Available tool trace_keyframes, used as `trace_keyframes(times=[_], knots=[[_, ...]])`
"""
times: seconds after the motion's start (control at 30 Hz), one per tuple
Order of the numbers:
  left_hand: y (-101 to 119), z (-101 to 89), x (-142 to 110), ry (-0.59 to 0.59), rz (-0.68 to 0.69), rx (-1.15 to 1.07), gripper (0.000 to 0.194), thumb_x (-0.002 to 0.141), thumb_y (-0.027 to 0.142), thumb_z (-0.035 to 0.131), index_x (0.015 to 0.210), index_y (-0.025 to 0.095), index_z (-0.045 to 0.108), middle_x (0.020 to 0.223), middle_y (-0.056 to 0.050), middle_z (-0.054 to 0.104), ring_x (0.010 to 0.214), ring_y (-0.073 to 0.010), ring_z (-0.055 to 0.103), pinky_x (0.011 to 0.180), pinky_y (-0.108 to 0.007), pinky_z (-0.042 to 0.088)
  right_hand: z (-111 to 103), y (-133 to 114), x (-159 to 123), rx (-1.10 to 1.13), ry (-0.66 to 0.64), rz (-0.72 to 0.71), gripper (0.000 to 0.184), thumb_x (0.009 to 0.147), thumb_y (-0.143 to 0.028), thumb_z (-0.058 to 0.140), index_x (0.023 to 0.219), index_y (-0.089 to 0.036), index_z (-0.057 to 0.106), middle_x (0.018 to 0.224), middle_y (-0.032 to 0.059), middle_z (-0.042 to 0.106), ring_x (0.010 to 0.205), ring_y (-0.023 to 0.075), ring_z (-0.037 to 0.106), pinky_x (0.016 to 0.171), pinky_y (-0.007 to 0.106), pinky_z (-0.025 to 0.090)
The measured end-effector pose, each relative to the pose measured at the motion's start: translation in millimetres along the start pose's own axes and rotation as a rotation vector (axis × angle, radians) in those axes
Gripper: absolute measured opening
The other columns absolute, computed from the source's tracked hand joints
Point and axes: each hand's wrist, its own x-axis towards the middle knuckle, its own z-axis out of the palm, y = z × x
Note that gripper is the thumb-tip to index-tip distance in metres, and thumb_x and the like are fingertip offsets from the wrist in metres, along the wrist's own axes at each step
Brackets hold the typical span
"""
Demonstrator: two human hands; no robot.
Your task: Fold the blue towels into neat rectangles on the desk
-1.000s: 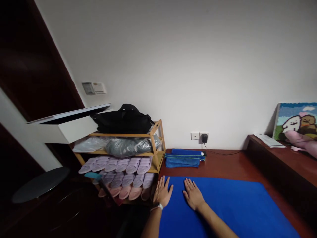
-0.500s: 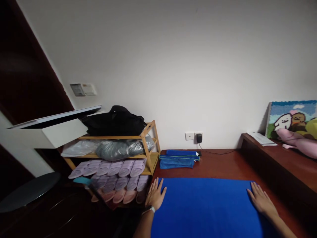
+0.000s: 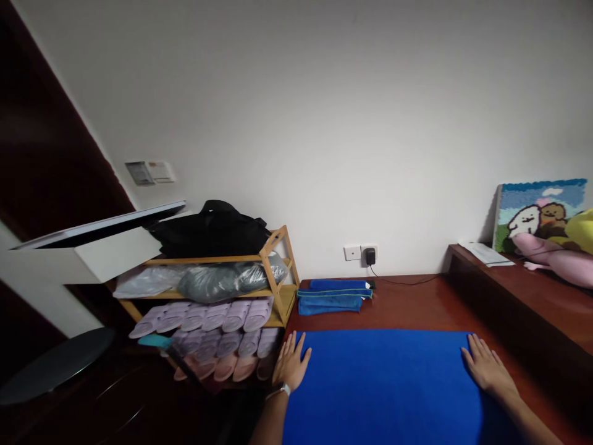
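A large blue cloth (image 3: 384, 383) lies spread flat on a dark red wooden table (image 3: 417, 303). My left hand (image 3: 290, 366) rests palm down, fingers apart, on the cloth's far left corner at the table edge. My right hand (image 3: 486, 368) lies flat on the cloth's far right corner, fingers apart. Neither hand grips anything. Beyond the cloth, near the wall, sits a stack of folded blue towels (image 3: 332, 295).
A wooden shoe rack (image 3: 278, 278) left of the table holds several lilac and pink slippers (image 3: 217, 327), bagged items and a black bag (image 3: 210, 228). A charger (image 3: 370, 255) is plugged into the wall. A raised ledge (image 3: 519, 290) at right carries a picture (image 3: 537, 210) and plush toys.
My right hand slid from beside the left hand across the cloth to its far right corner, then stayed. The left hand kept its place. The view shifted slightly.
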Motion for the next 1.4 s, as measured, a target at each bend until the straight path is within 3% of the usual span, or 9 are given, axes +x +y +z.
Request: trace_keyframes(times=[0.17,0.3,0.4,0.53,0.63,0.77,0.93,1.23,1.4], knots=[[4,-4.4,-3,-0.019,-0.013,-0.023,0.067,0.106,0.055,0.034,0.163,0.021,0.037,0.173,-0.013,0.026,0.160,-0.0272,0.025,0.130,-0.046,0.024,-31,-8,0,-0.026,-0.056,0.000,0.078,0.092,-0.044,0.027,0.156,-0.004,0.047,0.165,0.0201,0.041,0.154,0.0341,0.036,0.124,0.055,0.034],[7,-8.3,-5,-0.020,-0.016,-0.035,0.067,0.106,0.055,0.033,0.163,0.021,0.036,0.173,-0.012,0.027,0.160,-0.0282,0.025,0.130,-0.047,0.024,-81,-54,-5,-0.073,-0.145,0.038,0.076,0.092,-0.037,0.026,0.151,0.005,0.049,0.161,0.0270,0.044,0.153,0.0370,0.038,0.126,0.054,0.030],[9,-11.3,-6,-0.018,-0.013,-0.033,0.067,0.105,0.054,0.034,0.163,0.020,0.038,0.173,-0.012,0.028,0.160,-0.0284,0.025,0.130,-0.048,0.025,-91,-128,-17,-0.058,-0.085,-0.075,0.075,0.096,-0.034,0.022,0.155,0.009,0.040,0.165,0.0269,0.036,0.157,0.0352,0.029,0.130,0.052,0.020],[12,-15.7,-9,-0.012,-0.010,-0.039,0.066,0.105,0.053,0.035,0.162,0.019,0.039,0.172,-0.014,0.028,0.160,-0.0286,0.026,0.130,-0.047,0.025,-66,-265,-53,0.028,-0.107,-0.350,0.071,0.102,-0.044,0.022,0.163,-0.010,0.036,0.170,0.0085,0.034,0.159,0.0218,0.028,0.131,0.037,0.018],[12,-17.5,-11,-0.017,-0.018,-0.045,0.066,0.105,0.053,0.035,0.162,0.019,0.039,0.172,-0.014,0.028,0.160,-0.0288,0.026,0.130,-0.048,0.026,-51,-361,-85,0.192,-0.186,-0.574,0.071,0.104,-0.047,0.022,0.164,-0.011,0.032,0.171,0.0091,0.029,0.160,0.0229,0.024,0.132,0.041,0.017],[11,-16.9,-11,-0.025,-0.025,-0.045,0.066,0.106,0.053,0.034,0.163,0.019,0.038,0.172,-0.014,0.028,0.160,-0.0284,0.025,0.130,-0.048,0.025,-51,-422,-104,0.256,-0.242,-0.655,0.072,0.103,-0.048,0.025,0.165,-0.011,0.030,0.172,0.0095,0.025,0.161,0.0246,0.019,0.132,0.044,0.015],[10,-16.0,-10,-0.019,-0.026,-0.037,0.066,0.105,0.053,0.035,0.163,0.020,0.038,0.172,-0.013,0.029,0.160,-0.0284,0.026,0.130,-0.048,0.026,-45,-360,-79,0.295,-0.182,-0.560,0.071,0.103,-0.058,0.025,0.164,-0.023,0.036,0.171,0.0024,0.029,0.160,0.0251,0.024,0.132,0.043,0.015],[7,-11.7,-6,-0.012,-0.016,-0.014,0.066,0.105,0.054,0.034,0.162,0.021,0.039,0.173,-0.012,0.029,0.159,-0.0276,0.027,0.129,-0.047,0.026,-21,-75,-3,0.020,-0.052,-0.092,0.078,0.096,-0.049,0.022,0.163,-0.011,0.036,0.170,0.0127,0.034,0.159,0.0283,0.026,0.129,0.051,0.024],[3,-7.8,-2,-0.008,-0.006,-0.010,0.066,0.105,0.054,0.035,0.162,0.021,0.039,0.172,-0.012,0.030,0.159,-0.0278,0.028,0.129,-0.047,0.026,-17,-27,2,-0.036,-0.026,-0.040,0.080,0.096,-0.049,0.022,0.163,-0.005,0.033,0.171,0.0158,0.031,0.159,0.0302,0.024,0.129,0.050,0.022]])
